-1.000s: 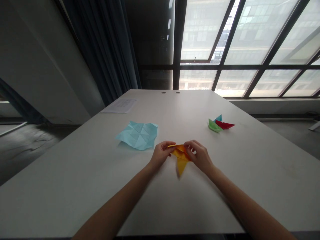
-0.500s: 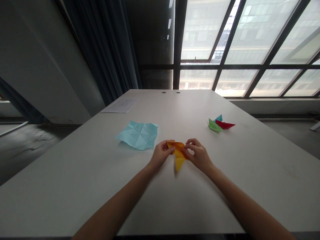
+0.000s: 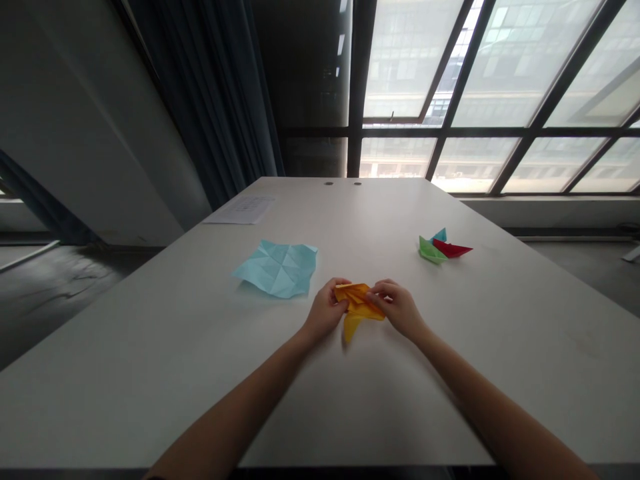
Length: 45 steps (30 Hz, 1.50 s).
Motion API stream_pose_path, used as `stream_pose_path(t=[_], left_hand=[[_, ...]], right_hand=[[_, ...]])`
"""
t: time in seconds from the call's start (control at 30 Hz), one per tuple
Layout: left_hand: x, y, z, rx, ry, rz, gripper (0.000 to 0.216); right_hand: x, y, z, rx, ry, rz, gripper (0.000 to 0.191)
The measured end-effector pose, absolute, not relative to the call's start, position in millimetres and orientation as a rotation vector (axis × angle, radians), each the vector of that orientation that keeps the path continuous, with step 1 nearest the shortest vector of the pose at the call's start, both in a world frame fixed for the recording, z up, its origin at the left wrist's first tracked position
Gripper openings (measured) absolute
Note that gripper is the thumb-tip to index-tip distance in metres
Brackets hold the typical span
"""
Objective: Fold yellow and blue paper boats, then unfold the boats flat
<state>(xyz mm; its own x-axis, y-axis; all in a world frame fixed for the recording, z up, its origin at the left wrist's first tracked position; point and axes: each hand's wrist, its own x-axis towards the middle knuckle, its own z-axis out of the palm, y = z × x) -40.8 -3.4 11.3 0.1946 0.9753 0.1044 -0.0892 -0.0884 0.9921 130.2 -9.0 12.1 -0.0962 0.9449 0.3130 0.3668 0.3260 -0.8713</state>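
Note:
A partly folded sheet of yellow-orange origami paper [image 3: 358, 303] is held between my two hands, just above the white table. My left hand [image 3: 326, 308] pinches its left end, thumb in front and fingers behind. On the other side my right hand [image 3: 396, 305] grips the upper right part between thumb and fingers. One pointed yellow flap hangs down toward me, and the paper's inner folds look orange. Fingers behind the paper are partly hidden.
A creased light-blue paper sheet [image 3: 280, 269] lies to the left of my hands. Small folded boats, one green [image 3: 431, 251], one red [image 3: 451, 249] and one blue [image 3: 441, 235], sit together at the right. A printed sheet [image 3: 243, 209] rests on the white table's [image 3: 370, 400] far left edge.
The yellow-orange paper has turned and spread a little in my hands. Its hanging flap has swung leftward, and my right fingers have closed in against the paper.

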Motion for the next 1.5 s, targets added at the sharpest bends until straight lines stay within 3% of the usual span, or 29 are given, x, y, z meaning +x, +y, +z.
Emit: stream_pose_path(t=[0.17, 0.4, 0.9, 1.2, 1.5], left_hand=[[-41, -2, 10, 1.283, 0.979, 1.167, 0.034], [-43, -3, 10, 1.339, 0.974, 1.165, 0.013], [-45, -2, 7, 1.391, 0.823, 1.112, 0.023], [-44, -3, 4, 1.451, 0.952, 1.107, 0.020], [-46, -2, -1, 1.490, 0.987, 1.112, 0.022]], right_hand=[[134, -5, 8, -1.192, -1.622, 0.919, 0.028], [131, -12, 15, -1.203, -1.735, 0.796, 0.026], [136, -7, 14, -1.143, -1.780, 0.859, 0.034], [130, -18, 18, -1.093, -1.879, 0.484, 0.009], [125, -20, 20, -1.122, -1.777, 0.436, 0.008]])
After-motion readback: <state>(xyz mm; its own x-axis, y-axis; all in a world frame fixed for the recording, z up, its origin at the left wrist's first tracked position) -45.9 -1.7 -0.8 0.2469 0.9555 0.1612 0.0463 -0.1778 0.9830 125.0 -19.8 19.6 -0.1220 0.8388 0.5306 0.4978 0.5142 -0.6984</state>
